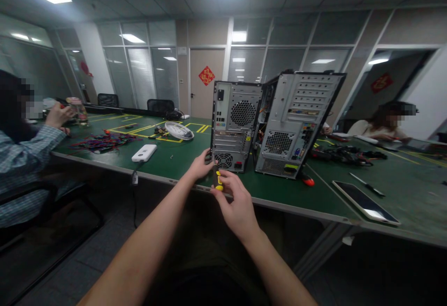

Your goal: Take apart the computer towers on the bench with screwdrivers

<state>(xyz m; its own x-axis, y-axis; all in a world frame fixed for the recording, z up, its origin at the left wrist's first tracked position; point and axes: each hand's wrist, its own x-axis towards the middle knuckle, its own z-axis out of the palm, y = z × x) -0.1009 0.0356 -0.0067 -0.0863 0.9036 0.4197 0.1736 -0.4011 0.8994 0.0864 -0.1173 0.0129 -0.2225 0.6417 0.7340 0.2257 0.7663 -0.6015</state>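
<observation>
My right hand is closed around the black and yellow handle of a screwdriver. Its shaft points up toward the lower left corner of a computer case, but the tip is hard to make out. At that same corner my left hand is closed, fingers and thumb at the case's edge, partly hidden. The case stands upright with its back panel of ports, fan grille and power socket facing me. Close on its right stands a second, larger computer case, turned at an angle, its back also toward me.
A white power bank with a cable, a pile of coloured wires and a white basket lie leftward. Rightward are a red-tipped tool, black cables, a phone and a pen-like tool. People sit at both sides.
</observation>
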